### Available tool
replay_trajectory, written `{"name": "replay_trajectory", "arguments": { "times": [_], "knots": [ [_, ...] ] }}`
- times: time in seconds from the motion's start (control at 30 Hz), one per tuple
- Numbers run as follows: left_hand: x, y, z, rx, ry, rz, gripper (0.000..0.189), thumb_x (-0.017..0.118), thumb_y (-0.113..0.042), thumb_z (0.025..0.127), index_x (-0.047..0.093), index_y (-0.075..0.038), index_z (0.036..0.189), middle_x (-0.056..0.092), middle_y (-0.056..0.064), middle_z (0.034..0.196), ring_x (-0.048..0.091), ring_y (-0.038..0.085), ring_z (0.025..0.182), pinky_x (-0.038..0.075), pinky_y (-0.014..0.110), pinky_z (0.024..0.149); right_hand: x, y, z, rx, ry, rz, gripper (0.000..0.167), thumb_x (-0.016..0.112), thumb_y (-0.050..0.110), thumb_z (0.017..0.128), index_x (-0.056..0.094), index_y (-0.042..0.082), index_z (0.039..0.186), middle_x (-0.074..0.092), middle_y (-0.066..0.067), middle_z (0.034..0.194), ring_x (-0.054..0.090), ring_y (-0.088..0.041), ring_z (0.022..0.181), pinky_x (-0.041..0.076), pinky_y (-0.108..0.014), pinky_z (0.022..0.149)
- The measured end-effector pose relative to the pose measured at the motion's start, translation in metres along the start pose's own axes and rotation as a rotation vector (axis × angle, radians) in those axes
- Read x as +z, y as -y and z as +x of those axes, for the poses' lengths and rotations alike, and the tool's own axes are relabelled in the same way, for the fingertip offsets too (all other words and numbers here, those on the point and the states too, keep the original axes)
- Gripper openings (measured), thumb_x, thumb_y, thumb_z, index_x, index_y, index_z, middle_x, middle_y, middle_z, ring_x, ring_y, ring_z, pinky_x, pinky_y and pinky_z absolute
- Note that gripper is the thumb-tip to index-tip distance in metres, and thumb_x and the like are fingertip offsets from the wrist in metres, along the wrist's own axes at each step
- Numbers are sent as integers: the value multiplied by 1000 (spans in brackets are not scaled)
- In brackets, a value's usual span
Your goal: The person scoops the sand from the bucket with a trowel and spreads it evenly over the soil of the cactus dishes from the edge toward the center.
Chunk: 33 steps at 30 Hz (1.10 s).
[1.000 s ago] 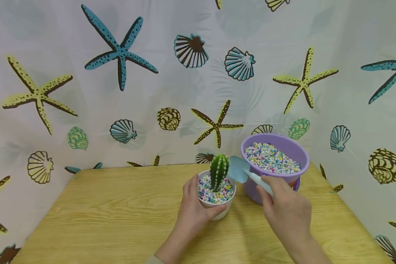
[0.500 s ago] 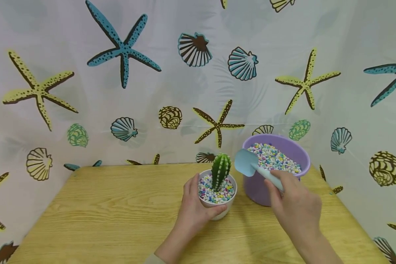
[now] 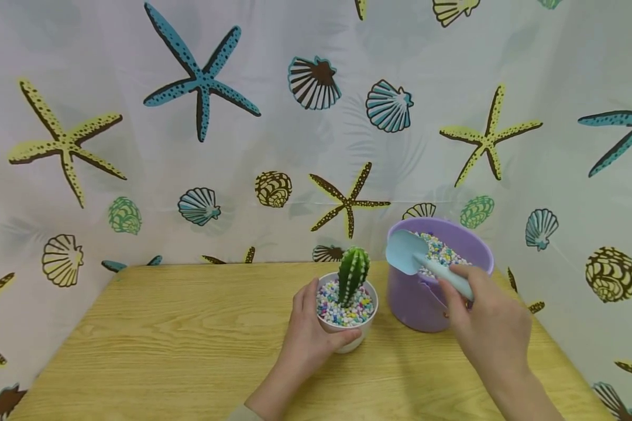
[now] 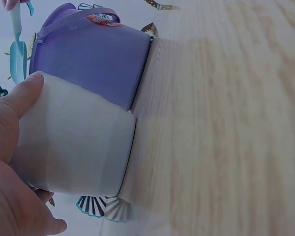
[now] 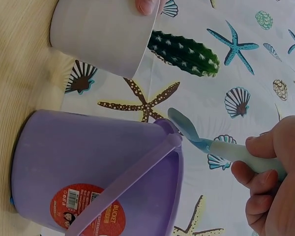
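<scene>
My left hand (image 3: 311, 330) grips the side of a white pot (image 3: 354, 340) standing on the table, thumb across the front. Out of the pot rises a green cactus (image 3: 353, 275), with multicoloured pebbles (image 3: 332, 304) around its base. My right hand (image 3: 492, 321) holds a light blue toy shovel (image 3: 405, 251) by its handle, fingers curled round it. The shovel's blade is over the left rim of a purple bucket (image 3: 416, 304), and no pebbles show on it. Similar pebbles fill the bucket. In the right wrist view the blade (image 5: 183, 124) is close by the bucket's rim.
The wooden table (image 3: 189, 339) meets a white curtain (image 3: 274, 140) printed with starfish and shells at the back and sides. A purple handle (image 5: 128, 182) hangs down the bucket's side, across a red label (image 5: 71, 199).
My right hand has moved the shovel to the right, away from the cactus and over the bucket's rim. The left hand stays on the pot.
</scene>
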<state>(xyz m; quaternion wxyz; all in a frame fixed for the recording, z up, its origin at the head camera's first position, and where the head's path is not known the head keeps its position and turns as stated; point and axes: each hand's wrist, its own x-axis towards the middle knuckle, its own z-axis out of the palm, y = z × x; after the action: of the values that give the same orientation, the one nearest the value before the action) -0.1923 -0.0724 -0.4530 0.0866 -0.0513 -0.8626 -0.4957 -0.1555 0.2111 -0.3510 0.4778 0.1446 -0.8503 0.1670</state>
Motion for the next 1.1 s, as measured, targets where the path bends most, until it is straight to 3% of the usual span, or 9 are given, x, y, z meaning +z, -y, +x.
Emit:
{"name": "replay_trajectory", "arguments": {
  "times": [0.13, 0.37, 0.57, 0.9, 1.1],
  "knots": [
    [0, 0, 0, 0, 1, 3, 135, 107, -44, 72, 26, -7, 173, 35, 22, 167, 44, 46, 151, 41, 61, 122, -2, -4, 2, 31, 10, -1, 30, 88, 19, 93, 77, 5, 117, 70, -6, 75, 45, -12, 50, 25, -28, 41],
    [0, 0, 1, -5, 1, 28, 136, 107, -47, 71, 27, -7, 173, 36, 21, 167, 44, 45, 151, 41, 62, 122, -5, -11, 5, 104, 24, 9, 26, 86, 16, 94, 77, 7, 117, 78, -8, 84, 46, -13, 47, 23, -30, 41],
    [-1, 0, 1, -6, -3, 34, 136, 107, -48, 70, 27, -8, 173, 36, 22, 167, 44, 46, 151, 41, 63, 122, -5, -15, 6, 167, 77, 11, 25, 85, 16, 97, 77, 8, 119, 76, -8, 80, 37, -10, 45, 24, -31, 41],
    [1, 3, 0, -1, -8, 40, 136, 107, -49, 70, 28, -9, 173, 37, 21, 167, 45, 46, 151, 41, 64, 121, -1, -29, 4, 224, 68, -8, 25, 85, 17, 98, 76, 6, 118, 71, -11, 72, 41, -17, 46, 26, -35, 43],
    [0, 2, 0, 0, -10, 36, 136, 107, -48, 70, 28, -8, 173, 37, 21, 167, 45, 46, 151, 41, 64, 121, -1, -37, 3, 269, 103, -11, 25, 83, 20, 100, 75, 6, 118, 67, -9, 69, 39, -17, 47, 26, -35, 44]
  ]
}}
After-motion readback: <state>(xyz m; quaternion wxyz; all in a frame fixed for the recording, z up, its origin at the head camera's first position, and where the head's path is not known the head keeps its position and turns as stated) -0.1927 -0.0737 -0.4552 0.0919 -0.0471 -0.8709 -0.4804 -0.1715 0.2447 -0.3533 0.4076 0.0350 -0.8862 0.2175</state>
